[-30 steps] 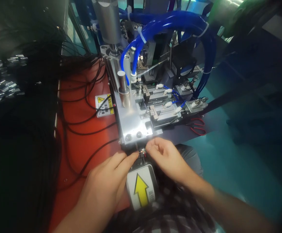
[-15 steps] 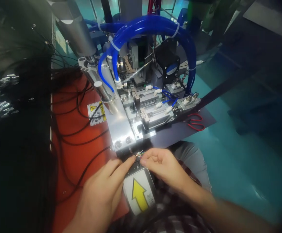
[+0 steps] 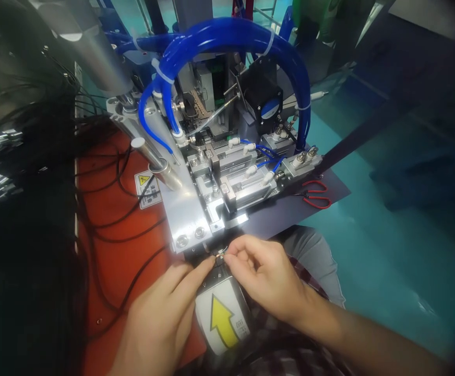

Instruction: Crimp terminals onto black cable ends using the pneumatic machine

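Observation:
Between my hands, at the near end of the metal machine [image 3: 186, 209], there is a small bunch of thin wires [image 3: 220, 255]. My left hand [image 3: 168, 303] comes from the left, with its thumb and index finger closed at the wires' left end; the pinch is partly hidden behind the hand. My right hand [image 3: 264, 271] pinches the wires' other end between thumb and curled index finger. Just below them sits a black fixture block [image 3: 217, 274]. A white plate with a yellow arrow [image 3: 223, 318] lies nearer to me.
Blue air hoses [image 3: 235, 31] arch over the machine's pneumatic cylinders [image 3: 247, 188]. Red-handled snips [image 3: 316, 196] lie at the right on a grey mat [image 3: 282, 211]. Black cables [image 3: 121, 230] run across the orange-red surface [image 3: 110, 261] at the left, near a warning label [image 3: 148, 189].
The camera view has shifted slightly, so the machine appears further left. My fingertips have drawn closer together at the wires, and the spread coloured wire ends now show less beside my right fingers.

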`<action>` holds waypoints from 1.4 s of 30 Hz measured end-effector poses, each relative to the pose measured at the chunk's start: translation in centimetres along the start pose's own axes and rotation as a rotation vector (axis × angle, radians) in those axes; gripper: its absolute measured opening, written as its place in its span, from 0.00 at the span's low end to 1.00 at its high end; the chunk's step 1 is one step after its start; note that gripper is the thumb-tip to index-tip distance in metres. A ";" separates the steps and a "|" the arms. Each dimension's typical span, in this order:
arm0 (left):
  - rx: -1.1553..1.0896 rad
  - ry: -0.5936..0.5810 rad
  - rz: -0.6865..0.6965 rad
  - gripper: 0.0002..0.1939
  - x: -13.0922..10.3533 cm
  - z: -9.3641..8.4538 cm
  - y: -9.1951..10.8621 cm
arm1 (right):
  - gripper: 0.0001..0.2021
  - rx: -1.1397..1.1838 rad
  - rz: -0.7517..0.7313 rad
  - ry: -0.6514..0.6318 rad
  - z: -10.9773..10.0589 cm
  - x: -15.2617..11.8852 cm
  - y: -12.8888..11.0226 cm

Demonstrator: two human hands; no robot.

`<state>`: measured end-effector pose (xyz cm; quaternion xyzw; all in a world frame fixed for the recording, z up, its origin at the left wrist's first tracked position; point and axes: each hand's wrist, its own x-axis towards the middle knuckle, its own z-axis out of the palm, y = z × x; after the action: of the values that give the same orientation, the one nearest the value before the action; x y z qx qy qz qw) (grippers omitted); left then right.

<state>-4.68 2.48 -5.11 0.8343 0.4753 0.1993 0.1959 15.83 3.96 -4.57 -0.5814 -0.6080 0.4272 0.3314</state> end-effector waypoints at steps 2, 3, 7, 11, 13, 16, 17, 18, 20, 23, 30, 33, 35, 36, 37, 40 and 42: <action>-0.003 0.000 -0.006 0.21 0.0 0.0 0.0 | 0.07 0.013 -0.001 -0.015 0.0 0.1 0.0; -0.005 0.002 -0.006 0.21 0.0 0.0 0.1 | 0.07 0.022 -0.003 -0.020 0.0 0.1 0.0; 0.003 0.007 0.005 0.19 0.2 -0.2 0.3 | 0.07 0.024 -0.003 -0.013 0.1 0.0 -0.1; 0.036 -0.048 0.005 0.18 0.4 -0.7 0.4 | 0.06 0.066 0.068 0.001 0.2 -0.2 -0.2; 0.046 -0.065 0.012 0.18 0.4 -0.7 0.4 | 0.05 0.147 0.178 -0.026 0.1 -0.1 0.0; 0.052 -0.028 0.027 0.16 0.4 -0.5 0.4 | 0.05 0.328 0.357 -0.135 -0.2 0.2 0.2; 0.055 -0.004 0.026 0.15 0.4 -0.4 0.4 | 0.06 0.374 0.397 -0.178 -0.3 0.4 0.3; 0.060 0.020 0.023 0.14 0.5 -0.3 0.5 | 0.07 0.399 0.422 -0.208 -0.5 0.6 0.4; 0.068 0.059 0.018 0.12 0.7 -0.1 0.6 | 0.09 0.412 0.429 -0.224 -0.8 1.0 0.4; 0.073 0.083 0.020 0.12 0.9 -0.1 0.7 | 0.11 0.413 0.369 -0.190 -0.9 1.3 0.4; 0.069 0.083 0.048 0.12 0.8 -0.2 0.5 | 0.07 0.452 0.359 -0.154 -0.1 1.4 0.1; 0.078 0.085 0.051 0.13 0.6 -0.2 0.4 | 0.07 0.475 0.357 -0.170 0.0 1.5 0.1; 0.079 0.087 0.059 0.12 0.6 -0.2 0.4 | 0.08 0.465 0.319 -0.152 0.1 1.4 0.2; 0.078 0.090 0.060 0.12 0.6 -0.2 0.4 | 0.08 0.454 0.294 -0.136 0.1 1.4 0.2; 0.076 0.094 0.060 0.12 0.6 -0.1 0.5 | 0.08 0.440 0.270 -0.124 0.2 1.3 0.2; 0.066 0.088 0.046 0.12 0.6 -0.1 0.7 | 0.08 0.403 0.221 -0.115 0.2 1.0 0.0; 0.057 0.082 0.038 0.13 0.7 0.0 0.8 | 0.08 0.384 0.202 -0.112 0.1 0.9 0.0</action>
<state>-3.79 2.70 -4.55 0.8396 0.4724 0.2232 0.1486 15.59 4.88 -4.70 -0.5409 -0.4719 0.5976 0.3572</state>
